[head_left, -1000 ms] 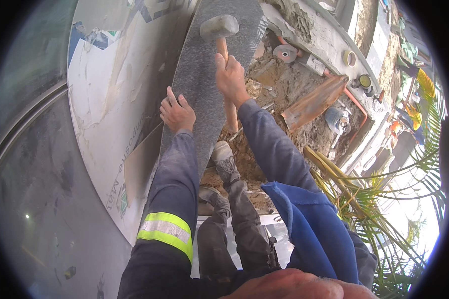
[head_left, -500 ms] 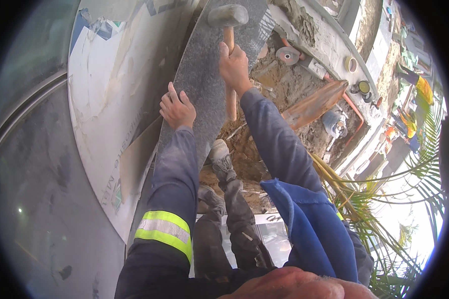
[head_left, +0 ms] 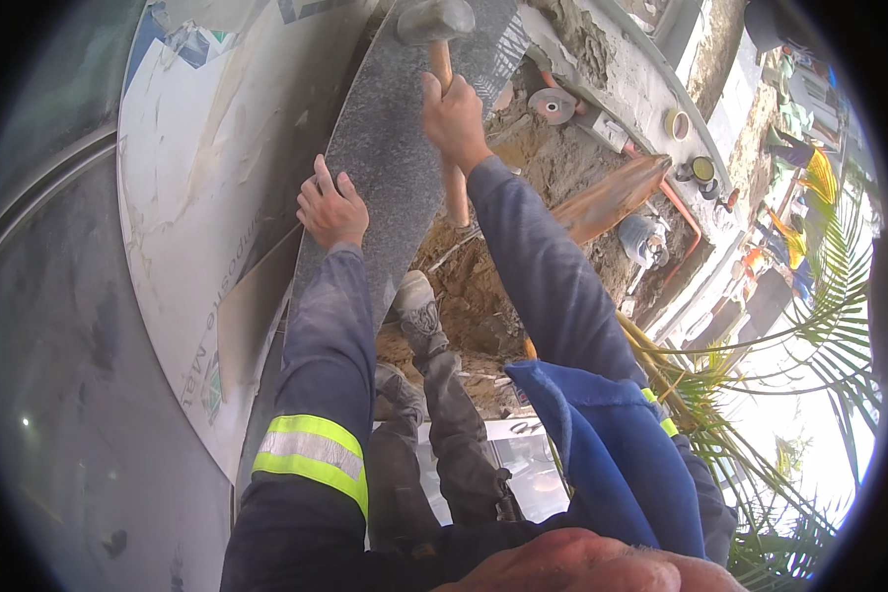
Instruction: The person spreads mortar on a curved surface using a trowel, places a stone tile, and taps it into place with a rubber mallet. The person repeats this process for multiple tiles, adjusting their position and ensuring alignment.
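My right hand [head_left: 454,120] is closed round the wooden handle of a mallet [head_left: 438,22] with a thick grey head. The mallet's head is over the far part of a dark grey speckled stone slab [head_left: 390,128]; whether it touches the surface I cannot tell. On the slab's left side rests my left hand [head_left: 333,205], holding nothing, its fingers partly spread. The slab runs from the top of the view down toward my shoes [head_left: 416,304], which stand beside its near right side.
A white printed board [head_left: 183,197] lies left of the slab, by a dark glossy panel [head_left: 49,326]. To the right are sandy soil, a cutting disc [head_left: 553,106] on a power tool, a tape roll [head_left: 677,123], a rusty brown plank [head_left: 612,197] and palm fronds [head_left: 720,385].
The whole view has shifted, so the slab, board and both hands appear slightly further left. My grip on the mallet is the same. A dark shape has come in at the top right.
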A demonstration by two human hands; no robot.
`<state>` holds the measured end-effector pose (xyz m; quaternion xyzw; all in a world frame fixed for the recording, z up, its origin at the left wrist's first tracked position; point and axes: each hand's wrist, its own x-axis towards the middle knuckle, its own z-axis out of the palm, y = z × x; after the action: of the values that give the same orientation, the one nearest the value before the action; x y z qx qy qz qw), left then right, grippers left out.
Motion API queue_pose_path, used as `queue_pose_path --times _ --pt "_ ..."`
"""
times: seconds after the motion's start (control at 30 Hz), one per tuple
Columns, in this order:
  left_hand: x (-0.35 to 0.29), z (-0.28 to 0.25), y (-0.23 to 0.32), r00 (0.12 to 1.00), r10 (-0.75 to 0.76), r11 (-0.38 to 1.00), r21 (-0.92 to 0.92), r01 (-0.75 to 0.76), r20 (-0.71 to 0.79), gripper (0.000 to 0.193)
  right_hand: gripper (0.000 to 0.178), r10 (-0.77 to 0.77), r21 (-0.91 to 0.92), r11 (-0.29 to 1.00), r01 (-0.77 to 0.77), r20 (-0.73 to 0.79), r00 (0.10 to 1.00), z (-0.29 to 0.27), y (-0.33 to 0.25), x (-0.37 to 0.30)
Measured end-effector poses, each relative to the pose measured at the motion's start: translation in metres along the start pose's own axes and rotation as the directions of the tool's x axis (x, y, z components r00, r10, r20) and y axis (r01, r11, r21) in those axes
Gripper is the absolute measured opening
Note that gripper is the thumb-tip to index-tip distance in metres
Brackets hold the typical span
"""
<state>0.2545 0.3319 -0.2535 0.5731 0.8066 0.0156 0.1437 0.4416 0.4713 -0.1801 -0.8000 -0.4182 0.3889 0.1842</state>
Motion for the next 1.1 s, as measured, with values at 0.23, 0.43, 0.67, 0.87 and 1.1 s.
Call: queue_pose_path --times 0.23,0.43,0.67,0.87,1.1 --pt "-0.001 -0.001 -0.001 1.0 0.021 1.0 -0.002 -0.021 0.006 0.054 0.052 0.006 0.013 1.0 -0.006 0.014 1.0 0.006 0.009 -0.01" --pt "0.0 0.0 -0.001 1.0 -0.003 1.0 -0.004 0.003 0.017 0.053 0.047 0.134 0.263 0.952 -0.158 0.107 0.985 0.019 0.021 -0.021" --pt "-0.001 -0.001 0.0 1.0 0.003 1.0 0.017 -0.004 0.024 0.054 0.048 0.197 0.315 0.918 -0.241 0.167 0.966 0.017 0.024 -0.034" --pt "0.001 -0.005 0.001 0.999 0.004 1.0 -0.015 -0.004 0.049 0.054 0.047 0.089 0.175 0.979 -0.101 0.077 0.993 0.004 0.028 -0.046" --pt "-0.001 -0.004 -0.002 0.999 0.005 1.0 -0.023 -0.004 0.054 0.052 0.048 0.069 -0.008 0.998 -0.068 0.102 0.992 0.015 0.034 -0.065"
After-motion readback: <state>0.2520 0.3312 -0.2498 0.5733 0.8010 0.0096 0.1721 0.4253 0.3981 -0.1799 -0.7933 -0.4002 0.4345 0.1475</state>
